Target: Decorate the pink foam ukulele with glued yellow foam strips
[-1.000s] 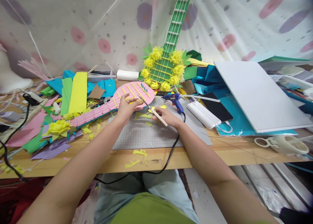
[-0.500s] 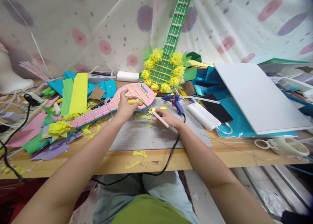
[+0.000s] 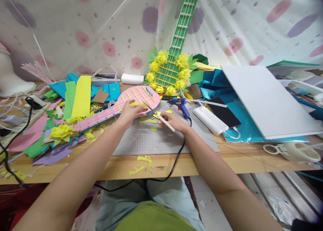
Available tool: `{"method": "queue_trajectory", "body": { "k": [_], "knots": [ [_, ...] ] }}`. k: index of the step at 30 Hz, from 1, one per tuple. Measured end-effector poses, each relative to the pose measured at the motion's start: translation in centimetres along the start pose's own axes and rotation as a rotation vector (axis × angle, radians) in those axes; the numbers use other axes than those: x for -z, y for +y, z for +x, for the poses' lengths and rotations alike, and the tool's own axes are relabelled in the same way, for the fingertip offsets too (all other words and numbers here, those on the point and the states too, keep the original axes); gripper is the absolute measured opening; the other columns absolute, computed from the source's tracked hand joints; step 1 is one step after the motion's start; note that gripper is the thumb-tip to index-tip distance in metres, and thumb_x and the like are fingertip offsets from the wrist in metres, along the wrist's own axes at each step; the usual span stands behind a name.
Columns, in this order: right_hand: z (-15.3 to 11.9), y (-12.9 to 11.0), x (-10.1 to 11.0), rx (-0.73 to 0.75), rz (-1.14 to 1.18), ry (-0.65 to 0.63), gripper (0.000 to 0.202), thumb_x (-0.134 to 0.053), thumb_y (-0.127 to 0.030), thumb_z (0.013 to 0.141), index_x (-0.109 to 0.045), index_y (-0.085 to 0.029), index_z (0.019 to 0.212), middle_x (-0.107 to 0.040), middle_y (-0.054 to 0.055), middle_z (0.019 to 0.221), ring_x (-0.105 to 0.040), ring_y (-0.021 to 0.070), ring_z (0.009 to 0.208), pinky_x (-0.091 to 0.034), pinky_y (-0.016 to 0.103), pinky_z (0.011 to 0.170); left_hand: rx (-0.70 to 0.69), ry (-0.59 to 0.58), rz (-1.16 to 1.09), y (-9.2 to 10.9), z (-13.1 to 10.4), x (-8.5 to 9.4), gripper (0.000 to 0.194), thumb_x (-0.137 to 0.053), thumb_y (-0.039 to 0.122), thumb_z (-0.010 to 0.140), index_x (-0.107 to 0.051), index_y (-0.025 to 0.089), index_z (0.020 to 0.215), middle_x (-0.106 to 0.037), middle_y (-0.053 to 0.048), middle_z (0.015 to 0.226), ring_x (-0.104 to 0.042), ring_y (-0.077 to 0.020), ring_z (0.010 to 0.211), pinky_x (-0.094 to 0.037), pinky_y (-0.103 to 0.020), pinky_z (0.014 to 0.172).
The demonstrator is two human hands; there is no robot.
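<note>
My left hand [image 3: 131,110] is closed in a pinch on a small piece of yellow crepe paper [image 3: 143,105], above the pink paper guitar [image 3: 138,93]. The guitar lies on its back with yellow strips on its face and a yellow paper flower [image 3: 60,132] by the end of its neck. In my right hand [image 3: 172,120] is a slim tool with a white handle [image 3: 165,122] and a thin metal tip. The tip points up and left to the yellow paper; whether they touch I cannot tell. Yellow scraps [image 3: 150,120] lie below on a grey cutting mat [image 3: 141,140].
A blue glue gun [image 3: 181,104] rests right of my right hand, its black cord [image 3: 178,160] running over the table edge. Behind stands a green guitar [image 3: 166,71] with yellow flowers. Coloured paper [image 3: 80,96] is piled left; a white power bank [image 3: 210,120] and white board [image 3: 270,99] are right.
The fingers of my left hand have lowered and drawn closer together over the yellow paper. My right hand and the tool have hardly moved.
</note>
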State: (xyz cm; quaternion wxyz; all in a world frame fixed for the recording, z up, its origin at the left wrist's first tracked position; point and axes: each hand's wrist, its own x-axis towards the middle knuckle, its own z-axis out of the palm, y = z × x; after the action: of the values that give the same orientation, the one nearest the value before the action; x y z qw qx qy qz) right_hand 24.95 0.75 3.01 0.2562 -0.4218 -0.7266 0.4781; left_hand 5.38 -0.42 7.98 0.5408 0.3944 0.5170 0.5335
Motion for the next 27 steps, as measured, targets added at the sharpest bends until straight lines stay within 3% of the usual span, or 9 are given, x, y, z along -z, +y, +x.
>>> {"method": "queue_trajectory", "body": {
  "k": [10,27],
  "knots": [
    [0.0,0.02,0.19,0.002,0.017,-0.004,0.042,-0.065,-0.056,0.062,-0.047,-0.019,0.073,-0.046,-0.005,0.059,-0.041,0.0101,0.055,-0.027,0.024,0.052,-0.107,0.062,0.078,-0.02,0.7,0.0,0.061,-0.067,0.013,0.066,-0.037,0.016,0.119,-0.065,-0.003,0.079,-0.067,-0.0173,0.075,-0.056,-0.031,0.063],
    [-0.04,0.18,0.4,0.015,-0.017,-0.01,0.042,-0.065,-0.057,0.062,-0.047,-0.019,0.07,-0.044,-0.005,0.058,-0.04,0.01,0.055,-0.026,0.024,0.052,-0.116,0.085,0.141,0.34,0.85,0.25,0.059,-0.069,0.012,0.065,-0.037,0.018,0.114,-0.063,-0.001,0.077,-0.067,-0.017,0.071,-0.057,-0.031,0.058]
  ]
}}
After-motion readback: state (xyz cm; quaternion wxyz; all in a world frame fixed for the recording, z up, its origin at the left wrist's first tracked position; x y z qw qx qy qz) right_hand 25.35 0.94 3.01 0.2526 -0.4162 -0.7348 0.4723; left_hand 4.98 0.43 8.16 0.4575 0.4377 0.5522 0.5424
